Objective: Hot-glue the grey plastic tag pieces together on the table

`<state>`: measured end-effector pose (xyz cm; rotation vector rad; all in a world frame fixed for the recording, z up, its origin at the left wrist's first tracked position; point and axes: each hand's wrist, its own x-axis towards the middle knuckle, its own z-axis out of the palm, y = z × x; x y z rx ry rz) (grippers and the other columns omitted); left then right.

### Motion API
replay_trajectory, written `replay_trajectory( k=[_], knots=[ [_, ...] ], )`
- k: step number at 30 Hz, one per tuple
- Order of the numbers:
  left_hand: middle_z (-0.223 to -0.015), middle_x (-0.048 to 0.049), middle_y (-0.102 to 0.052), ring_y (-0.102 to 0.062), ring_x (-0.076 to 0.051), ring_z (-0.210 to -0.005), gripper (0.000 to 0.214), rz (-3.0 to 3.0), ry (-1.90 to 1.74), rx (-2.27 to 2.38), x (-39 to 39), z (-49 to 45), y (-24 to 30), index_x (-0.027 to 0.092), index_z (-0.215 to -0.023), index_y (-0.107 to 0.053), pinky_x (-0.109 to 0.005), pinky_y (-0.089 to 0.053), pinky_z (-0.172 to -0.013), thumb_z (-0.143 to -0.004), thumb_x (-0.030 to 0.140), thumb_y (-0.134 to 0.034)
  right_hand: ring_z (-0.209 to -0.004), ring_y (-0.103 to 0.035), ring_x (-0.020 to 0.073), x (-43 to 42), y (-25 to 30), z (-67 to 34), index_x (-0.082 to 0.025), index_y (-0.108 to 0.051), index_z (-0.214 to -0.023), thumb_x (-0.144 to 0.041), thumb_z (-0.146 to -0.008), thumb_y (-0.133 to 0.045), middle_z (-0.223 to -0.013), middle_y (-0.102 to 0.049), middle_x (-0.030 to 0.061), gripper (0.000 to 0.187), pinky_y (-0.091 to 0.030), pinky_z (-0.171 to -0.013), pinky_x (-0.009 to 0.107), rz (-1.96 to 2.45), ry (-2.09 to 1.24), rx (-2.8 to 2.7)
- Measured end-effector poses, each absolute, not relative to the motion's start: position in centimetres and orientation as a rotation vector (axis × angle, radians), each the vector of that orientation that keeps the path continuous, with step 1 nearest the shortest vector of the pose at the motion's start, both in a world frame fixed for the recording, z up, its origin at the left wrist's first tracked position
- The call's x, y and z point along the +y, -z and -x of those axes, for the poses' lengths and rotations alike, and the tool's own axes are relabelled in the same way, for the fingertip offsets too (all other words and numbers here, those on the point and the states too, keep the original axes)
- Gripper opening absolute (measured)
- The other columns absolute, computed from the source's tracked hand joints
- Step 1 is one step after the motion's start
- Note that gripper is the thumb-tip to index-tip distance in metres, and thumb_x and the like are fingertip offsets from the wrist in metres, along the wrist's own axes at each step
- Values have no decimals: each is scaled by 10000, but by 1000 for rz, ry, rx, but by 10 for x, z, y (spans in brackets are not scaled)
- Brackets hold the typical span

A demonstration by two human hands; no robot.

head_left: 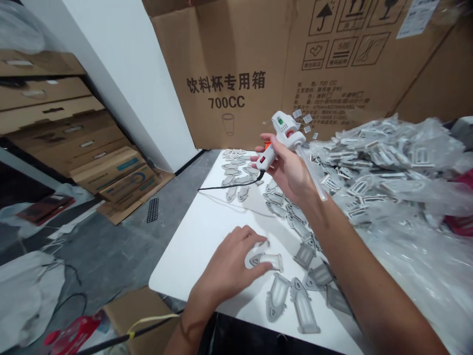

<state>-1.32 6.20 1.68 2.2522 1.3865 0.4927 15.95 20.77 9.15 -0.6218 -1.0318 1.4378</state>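
Note:
My right hand [284, 165] is wrapped round the handle of a white glue gun [283, 129], held above the table. A clear glue stick [314, 177] sticks out of its back end, and a black cord runs from the handle's bottom. Low over the white table [192, 246], my left hand [236, 256] has thumb and fingers apart around a small grey plastic part [271, 260] with a pointed end. The thumb tip is close to this part; whether it touches cannot be made out. Two similar grey parts [305, 305] lie nearer the front edge.
More grey parts [236, 167] lie in rows towards the back. A big heap of parts in clear bags [373, 162] covers the right side. A large cardboard box [236, 49] stands behind the table. Stacked cartons [66, 113] and a red bottle [72, 335] are at the left.

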Motion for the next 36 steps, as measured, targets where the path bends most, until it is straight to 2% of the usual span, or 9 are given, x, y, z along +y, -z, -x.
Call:
replay_trajectory(
  k=[5, 11, 14, 16, 20, 24, 29, 32, 36],
  knots=[
    [-1128, -44, -667, -627, -252, -1069, 195, -2186, -496, 1502, 46, 41, -10, 271, -1166, -730, -409, -528, -945, -979, 248, -680, -902, -709, 213, 195, -93, -151, -235, -677, -1147, -473, -927, -734, -1059, -721, 50, 329, -577, -904, 404, 580, -1539, -1272],
    [-1248, -94, -649, -614, -285, -1162, 345, -2156, -735, 1919, 30, 88, 7, 266, -1319, -668, -467, -534, -996, -1059, 208, -449, -783, -623, 179, 186, -81, -139, -223, -681, -1178, -455, -986, -663, -1074, -710, 53, 302, -495, -722, 341, 634, -1462, -1706],
    [-1220, -112, -658, -628, -306, -1132, 337, -2014, -823, 2171, 21, 92, 15, 240, -1366, -616, -481, -550, -958, -1062, 361, -535, -780, -562, 170, 179, -78, -134, -236, -688, -1109, -439, -993, -659, -1025, -685, 27, 235, -456, -694, 315, 667, -1366, -1905],
    [-1229, -123, -649, -624, -328, -1133, 479, -1980, -816, 2242, 19, 89, 18, 235, -1399, -595, -500, -556, -955, -988, 468, -674, -767, -533, 175, 175, -76, -131, -249, -687, -1030, -473, -997, -654, -942, -658, 9, 229, -434, -671, 310, 723, -1321, -1998],
    [-1286, -133, -631, -597, -362, -1166, 544, -2079, -734, 2192, 24, 82, 20, 245, -1322, -674, -548, -548, -997, -866, 506, -816, -715, -481, 181, 170, -70, -126, -270, -709, -962, -587, -1011, -607, -815, -607, -7, 336, -377, -610, 311, 891, -1227, -2074],
    [-1233, -116, -660, -612, -329, -1140, 363, -2043, -776, 2125, 30, 86, 20, 219, -1223, -712, -519, -561, -1010, -886, 339, -780, -703, -478, 178, 171, -66, -125, -270, -697, -973, -649, -1008, -576, -814, -599, -6, 399, -374, -599, 313, 972, -1200, -2094],
    [-1532, -81, -554, -579, -290, -1336, 412, -2113, -780, 1906, 19, 108, 22, 277, -1267, -717, -484, -512, -1128, -928, 100, -564, -714, -508, 179, 172, -67, -125, -254, -621, -875, -566, -1026, -576, -795, -590, -17, 350, -393, -646, 316, 896, -1097, -2207],
    [-1528, -78, -564, -588, -278, -1344, 427, -2123, -795, 1943, 10, 116, 20, 280, -1259, -712, -472, -521, -1109, -951, 82, -492, -719, -532, 188, 172, -66, -121, -250, -594, -857, -489, -1034, -560, -801, -624, -12, 299, -393, -665, 316, 851, -1010, -2353],
    [-1316, -83, -691, -646, -276, -1223, 314, -2135, -806, 2038, 8, 116, 16, 261, -1271, -688, -456, -549, -1050, -982, 206, -580, -701, -548, 183, 169, -61, -115, -233, -564, -808, -390, -1001, -594, -765, -637, -7, 251, -362, -646, 296, 833, -897, -2605]
  ],
)
